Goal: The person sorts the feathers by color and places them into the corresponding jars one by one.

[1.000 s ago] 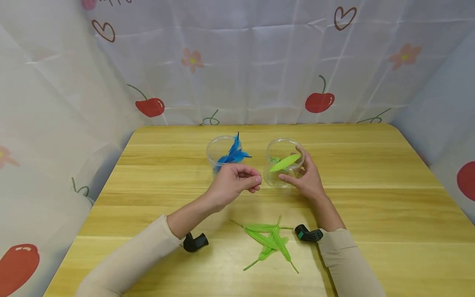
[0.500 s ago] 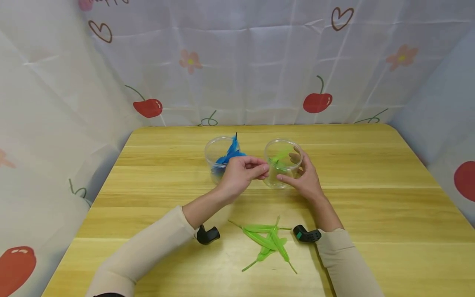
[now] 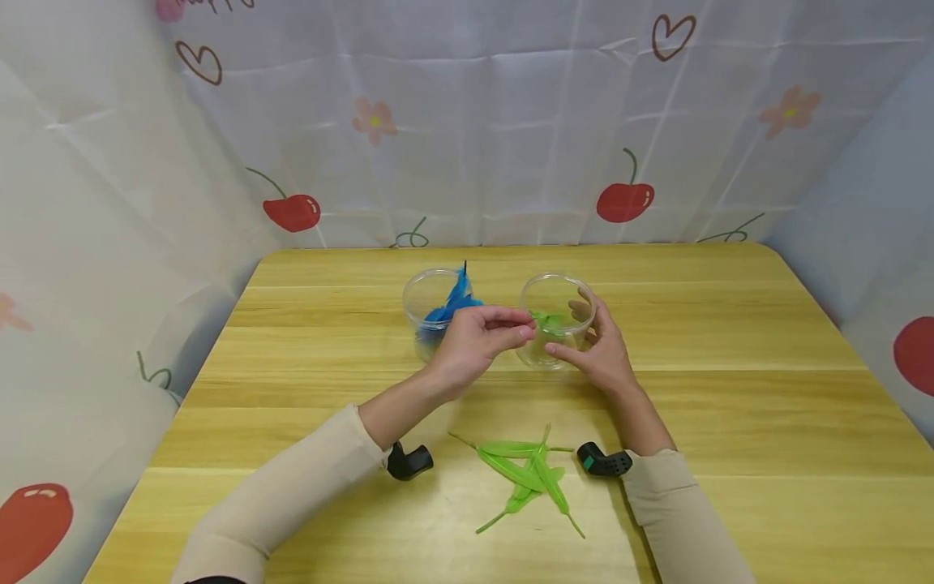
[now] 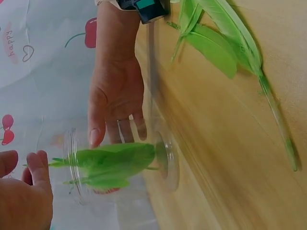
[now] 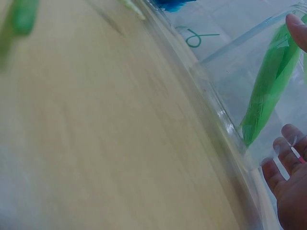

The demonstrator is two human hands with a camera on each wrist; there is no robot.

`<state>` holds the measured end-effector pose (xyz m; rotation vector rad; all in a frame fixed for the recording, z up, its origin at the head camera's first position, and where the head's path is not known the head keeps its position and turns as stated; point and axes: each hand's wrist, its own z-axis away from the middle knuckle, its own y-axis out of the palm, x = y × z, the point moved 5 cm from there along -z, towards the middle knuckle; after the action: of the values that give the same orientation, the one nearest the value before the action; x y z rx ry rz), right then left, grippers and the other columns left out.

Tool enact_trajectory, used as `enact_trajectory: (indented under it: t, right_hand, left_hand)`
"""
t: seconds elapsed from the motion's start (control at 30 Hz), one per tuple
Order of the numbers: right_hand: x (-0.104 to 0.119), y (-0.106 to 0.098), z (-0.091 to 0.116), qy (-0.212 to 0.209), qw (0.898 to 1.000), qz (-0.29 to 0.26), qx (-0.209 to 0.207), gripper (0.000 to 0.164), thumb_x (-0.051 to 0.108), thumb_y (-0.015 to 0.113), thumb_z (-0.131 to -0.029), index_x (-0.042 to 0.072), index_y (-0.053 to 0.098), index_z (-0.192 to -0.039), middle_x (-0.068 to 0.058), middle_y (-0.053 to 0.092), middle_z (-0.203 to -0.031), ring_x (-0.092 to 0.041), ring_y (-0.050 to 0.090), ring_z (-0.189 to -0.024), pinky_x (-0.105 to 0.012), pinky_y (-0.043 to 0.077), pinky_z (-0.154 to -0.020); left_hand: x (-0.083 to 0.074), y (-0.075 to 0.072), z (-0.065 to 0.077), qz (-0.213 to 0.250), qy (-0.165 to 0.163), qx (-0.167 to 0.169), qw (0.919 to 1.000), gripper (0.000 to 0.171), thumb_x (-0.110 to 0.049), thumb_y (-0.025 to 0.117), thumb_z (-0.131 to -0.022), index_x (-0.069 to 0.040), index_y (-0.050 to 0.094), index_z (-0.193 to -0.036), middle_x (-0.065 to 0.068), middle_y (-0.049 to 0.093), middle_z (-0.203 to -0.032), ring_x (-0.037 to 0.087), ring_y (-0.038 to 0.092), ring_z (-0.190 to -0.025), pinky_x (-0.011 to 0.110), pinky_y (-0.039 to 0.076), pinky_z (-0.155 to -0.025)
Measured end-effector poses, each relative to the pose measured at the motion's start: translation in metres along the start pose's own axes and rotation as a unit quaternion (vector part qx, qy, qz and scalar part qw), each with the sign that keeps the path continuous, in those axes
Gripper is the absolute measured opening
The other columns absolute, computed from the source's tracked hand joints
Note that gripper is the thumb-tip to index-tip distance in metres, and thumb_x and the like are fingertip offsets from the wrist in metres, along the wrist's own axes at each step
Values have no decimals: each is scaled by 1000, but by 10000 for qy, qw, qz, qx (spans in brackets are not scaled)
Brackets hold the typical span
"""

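Two clear plastic cups stand side by side on the table. My right hand (image 3: 601, 345) grips the right cup (image 3: 550, 357), thumb at the near side and fingers around the far right. Several green feathers (image 4: 117, 160) stand inside it, quills up near the rim. At the cup's left rim is my left hand (image 3: 477, 345); in the left wrist view its thumb and fingers are parted by a quill tip. The left cup (image 3: 419, 300) holds blue feathers (image 3: 456, 304) and is partly hidden behind my left hand. Several loose green feathers (image 3: 529, 470) lie crossed on the table.
The wooden table (image 3: 766, 422) reaches back to a white curtain (image 3: 467, 146) printed with cherries, hearts and flowers. Black wrist devices (image 3: 604, 460) sit at both sleeves, on either side of the loose feathers.
My left hand has moved right to the cup's rim, and its pinched green feather has gone down into the cup. Thumb and fingers have since parted. The right hand keeps its grip on the cup.
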<state>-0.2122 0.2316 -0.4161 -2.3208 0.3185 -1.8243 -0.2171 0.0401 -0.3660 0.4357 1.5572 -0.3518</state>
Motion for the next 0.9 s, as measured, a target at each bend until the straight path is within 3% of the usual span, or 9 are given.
enact_trajectory:
  t: [0.17,0.4,0.7,0.9]
  right_hand:
    - [0,0,0,-18,10000,-17,2,92,-4,78,-79,-2,23,-153,-34,38,-144,-46,36,-135,-60,32,-108]
    - [0,0,0,14,10000,-1,21,92,-3,78,-80,-3,23,-153,-33,38,-144,-46,36,-135,-60,31,-109]
    - [1,1,-1,52,10000,27,-16,92,-2,78,-80,0,23,-154,-32,39,-144,-45,35,-136,-60,30,-109]
    - [0,1,0,85,10000,39,-9,92,-2,78,-80,-1,23,-154,-33,39,-145,-45,35,-136,-60,29,-109]
  left_hand:
    - [3,3,0,59,-153,245,9996,33,0,66,-94,9,61,-125,23,63,-126,23,64,-115,31,50,-95]
    - [5,-2,7,173,-73,551,9983,39,3,62,-95,9,55,-133,23,58,-133,30,58,-122,33,49,-96]
    - [9,-21,25,207,-211,541,9981,40,2,62,-95,11,54,-133,24,58,-133,32,57,-123,34,49,-97]
    - [15,-30,34,-14,-411,449,9981,35,-1,62,-96,11,58,-128,22,63,-126,33,60,-119,34,49,-97]
